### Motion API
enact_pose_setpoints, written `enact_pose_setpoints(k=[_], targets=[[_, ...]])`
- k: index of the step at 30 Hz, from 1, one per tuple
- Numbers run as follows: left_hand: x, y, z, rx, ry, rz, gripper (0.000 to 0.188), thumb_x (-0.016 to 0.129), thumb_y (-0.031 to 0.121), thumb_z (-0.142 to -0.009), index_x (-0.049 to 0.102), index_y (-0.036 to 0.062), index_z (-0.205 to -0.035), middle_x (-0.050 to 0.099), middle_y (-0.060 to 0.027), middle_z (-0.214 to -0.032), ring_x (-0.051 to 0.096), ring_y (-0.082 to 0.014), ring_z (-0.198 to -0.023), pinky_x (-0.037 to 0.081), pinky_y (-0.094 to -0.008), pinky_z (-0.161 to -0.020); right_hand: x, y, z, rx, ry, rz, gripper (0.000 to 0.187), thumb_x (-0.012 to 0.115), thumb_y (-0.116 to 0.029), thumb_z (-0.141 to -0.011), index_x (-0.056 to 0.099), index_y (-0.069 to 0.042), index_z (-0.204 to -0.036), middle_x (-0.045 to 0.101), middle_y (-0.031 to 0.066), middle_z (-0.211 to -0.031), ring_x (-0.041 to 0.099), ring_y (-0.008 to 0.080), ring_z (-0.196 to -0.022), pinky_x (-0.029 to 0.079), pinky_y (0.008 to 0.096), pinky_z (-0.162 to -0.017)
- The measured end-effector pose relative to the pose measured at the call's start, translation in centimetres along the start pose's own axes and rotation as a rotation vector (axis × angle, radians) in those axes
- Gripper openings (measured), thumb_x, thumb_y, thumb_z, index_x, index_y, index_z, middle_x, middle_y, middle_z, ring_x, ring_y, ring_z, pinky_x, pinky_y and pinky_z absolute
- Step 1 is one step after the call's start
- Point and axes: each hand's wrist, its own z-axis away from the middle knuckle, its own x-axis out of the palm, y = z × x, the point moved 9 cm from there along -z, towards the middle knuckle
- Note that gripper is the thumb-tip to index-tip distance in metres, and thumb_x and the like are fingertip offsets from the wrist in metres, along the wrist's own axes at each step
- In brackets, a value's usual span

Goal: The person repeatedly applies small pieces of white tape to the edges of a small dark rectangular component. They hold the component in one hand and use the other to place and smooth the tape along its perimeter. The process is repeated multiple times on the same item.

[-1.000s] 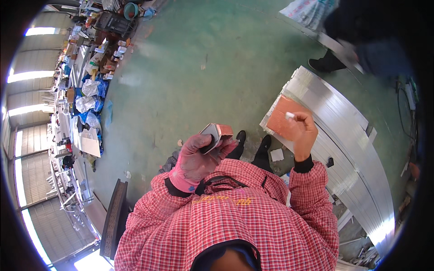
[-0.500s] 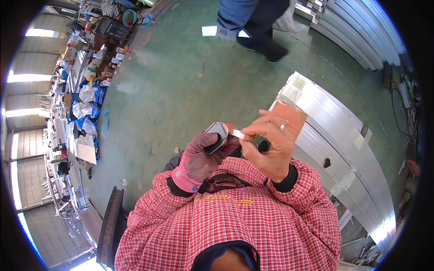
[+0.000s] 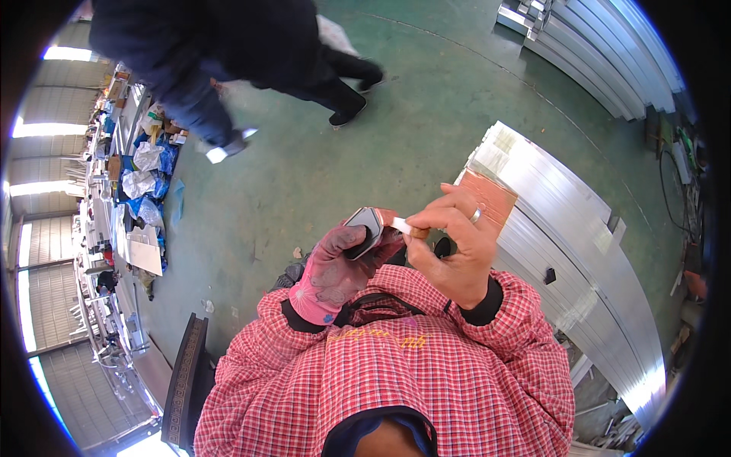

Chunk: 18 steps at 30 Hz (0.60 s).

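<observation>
Co-worker (image 3: 228, 46) farther left, white piece (image 3: 401, 225) pointing left, long axis tilted

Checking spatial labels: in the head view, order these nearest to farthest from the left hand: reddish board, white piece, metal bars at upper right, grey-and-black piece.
1. Grey-and-black piece, held in the left hand.
2. White piece, in the right hand.
3. Reddish board, rightward, on metal profiles.
4. Metal bars, far upper right.

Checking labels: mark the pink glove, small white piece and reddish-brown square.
Pink glove (image 3: 333, 276): head view, middle of the glove.
Small white piece (image 3: 400, 225): head view, its exposed white surface.
Reddish-brown square (image 3: 495, 199): head view, middle of its visible face.
</observation>
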Motion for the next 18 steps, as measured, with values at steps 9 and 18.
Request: enact_pose_setpoints(k=[9,18], targets=[[0.0,0.1,0.1,0.046,0.042,-0.009,0.036,0.065,0.014,-0.077,0.06,-0.0032,-0.109,0.062,-0.014,-0.107,0.06,-0.0245,-0.101,0.044,-0.0385,-0.099,-0.7,1.2,0.5,0.032,0.036,0.011,0.021,0.067,0.001,-0.061,0.06,-0.009,-0.078,0.057,-0.0006,-0.07,0.058,0.0177,-0.068,0.045,0.0439,-0.086],[0.0,-0.2,-0.2,0.025,0.04,-0.021,0.041,0.067,0.018,-0.077,0.059,-0.0045,-0.11,0.061,-0.0133,-0.109,0.06,-0.0226,-0.1,0.045,-0.0373,-0.098,-0.3,0.5,0.2,-0.014,0.025,0.031,0.021,0.068,0.0,-0.06,0.06,-0.01,-0.077,0.056,-0.0017,-0.069,0.057,0.0166,-0.067,0.045,0.0432,-0.086]])
